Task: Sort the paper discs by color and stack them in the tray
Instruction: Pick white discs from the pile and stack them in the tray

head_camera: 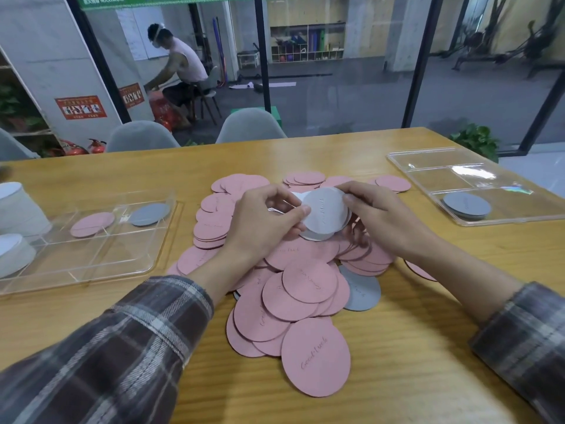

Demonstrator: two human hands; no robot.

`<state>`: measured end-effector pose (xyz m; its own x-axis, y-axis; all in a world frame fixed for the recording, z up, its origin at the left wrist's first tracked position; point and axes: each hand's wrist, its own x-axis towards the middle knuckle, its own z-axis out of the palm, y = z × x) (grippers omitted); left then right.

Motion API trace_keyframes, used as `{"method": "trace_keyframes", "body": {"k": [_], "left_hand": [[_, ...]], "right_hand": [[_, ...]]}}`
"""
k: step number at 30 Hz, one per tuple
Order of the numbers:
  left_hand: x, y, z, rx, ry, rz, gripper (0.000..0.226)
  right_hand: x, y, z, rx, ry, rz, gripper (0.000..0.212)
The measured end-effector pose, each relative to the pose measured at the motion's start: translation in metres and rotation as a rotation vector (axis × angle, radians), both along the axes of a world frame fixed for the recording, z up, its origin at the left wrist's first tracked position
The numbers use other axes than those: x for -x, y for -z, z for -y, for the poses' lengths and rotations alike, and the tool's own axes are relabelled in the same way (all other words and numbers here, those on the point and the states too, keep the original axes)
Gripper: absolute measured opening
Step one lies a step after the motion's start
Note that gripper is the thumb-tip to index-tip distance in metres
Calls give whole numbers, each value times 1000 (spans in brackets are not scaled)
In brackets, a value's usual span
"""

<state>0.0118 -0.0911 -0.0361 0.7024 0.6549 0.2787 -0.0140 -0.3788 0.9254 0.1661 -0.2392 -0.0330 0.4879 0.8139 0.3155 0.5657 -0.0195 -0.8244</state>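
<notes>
Both hands over the pink disc pile (293,270) mid-table (412,347). Left hand (263,221) and right hand (379,218) both pinch the same small stack of grey discs (325,214), lifted just above the far half of the pile; left thumb and fingers clamp its left edge, right thumb and fingers its right edge. Top grey disc faces the camera, script lettering on it, tilted. Pile is mostly pink, overlapping loosely, spreading from the far side to the near edge; one grey disc (362,292) pokes out on the pile's right side, partly under pink ones. Left of the pile: clear divided tray (91,261), one pink disc (91,224) in a far compartment, one grey disc (149,214) in the compartment just right of it. Right of the pile and further back: second clear tray (428,172), with a short stack of grey discs (466,205) in its nearest compartment. White stacks (16,218) sit left of the left tray, at the frame edge. Plaid sleeves (122,347) on both arms.
</notes>
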Motion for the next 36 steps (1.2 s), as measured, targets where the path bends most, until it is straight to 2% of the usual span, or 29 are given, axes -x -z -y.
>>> {"method": "trace_keyframes", "body": {"k": [2, 4, 8, 11, 13, 16, 22, 27, 31, 36], "left_hand": [[-3, -1, 3, 15, -3, -8, 15], [-6, -1, 4, -18, -18, -14, 15], [-8, 7, -5, -367, -86, -89, 16], [-6, 16, -11, -578, -84, -269, 40], [-4, 16, -10, -596, -78, -330, 50], [-2, 14, -9, -608, -57, -311, 51], [3, 9, -7, -448, 4, -198, 33], [1, 4, -7, -237, -39, -36, 9], [-3, 3, -4, -80, -14, 18, 8], [-9, 3, 2, -3, -35, 14, 9]], "right_hand": [[1, -2, 1, -12, -17, -24, 28], [1, -2, 2, -5, -15, 57, 21], [-2, 1, 3, 6, 64, 174, 17], [-6, -1, 5, 16, 152, 203, 17], [-10, -1, 6, 27, 197, 225, 17], [-14, 1, 6, 38, 248, 280, 20], [-14, 1, 6, 33, 273, 275, 21], [-8, 2, 4, 10, 173, 149, 22], [-6, 3, 2, 8, 90, 72, 31], [-3, 2, 0, -23, 32, 37, 30]]}}
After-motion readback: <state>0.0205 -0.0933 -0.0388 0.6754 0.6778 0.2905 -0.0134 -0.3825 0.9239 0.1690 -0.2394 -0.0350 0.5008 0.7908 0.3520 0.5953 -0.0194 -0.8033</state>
